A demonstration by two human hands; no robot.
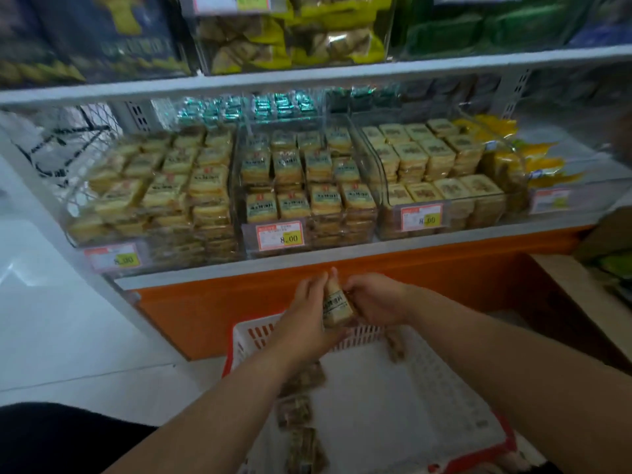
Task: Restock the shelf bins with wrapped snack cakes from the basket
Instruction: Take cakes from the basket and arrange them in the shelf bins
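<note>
A small stack of wrapped snack cakes (337, 307) is held between both hands above the far end of the basket. My left hand (304, 316) grips its left side and my right hand (374, 301) grips its right side. The red-and-white plastic basket (455, 398) lies on the floor below, with a few more wrapped cakes (295, 410) along its left side and one (395, 347) near the far wall. On the shelf ahead stand three clear bins, left (102, 241), middle (249, 234) and right (386, 220), each stacked with yellow wrapped cakes.
An orange base panel (410, 278) runs under the shelf, just beyond my hands. Price tags (280, 236) hang on the bin fronts. Upper shelf bins hold other packets (290, 39). Yellow packets (540, 159) lie right of the bins. A cardboard box (608, 241) stands at far right.
</note>
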